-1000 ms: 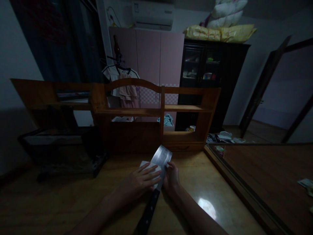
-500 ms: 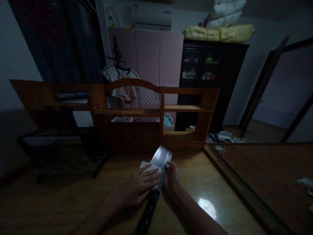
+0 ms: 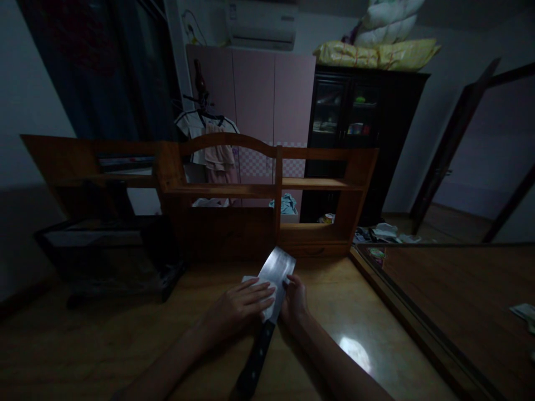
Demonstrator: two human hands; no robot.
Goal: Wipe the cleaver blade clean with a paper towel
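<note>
A cleaver lies on the wooden desk (image 3: 334, 301), its broad steel blade (image 3: 276, 266) pointing away from me and its dark handle (image 3: 254, 359) toward me. A white cloth or paper (image 3: 261, 289) rests on the blade's left side. My left hand (image 3: 236, 307) lies flat on that white piece, fingers stretched out and pressing it against the blade. My right hand (image 3: 295, 301) sits at the blade's right edge, fingers curled against the metal.
A wooden shelf unit (image 3: 276, 189) stands along the desk's back edge just beyond the blade. A second wooden surface (image 3: 460, 289) adjoins on the right. A dark tray-like object (image 3: 104, 245) sits at the left. Pink and black wardrobes stand behind.
Both hands and the cleaver stay almost where they were; the left fingers have shifted slightly on the white piece. The view has drifted a little.
</note>
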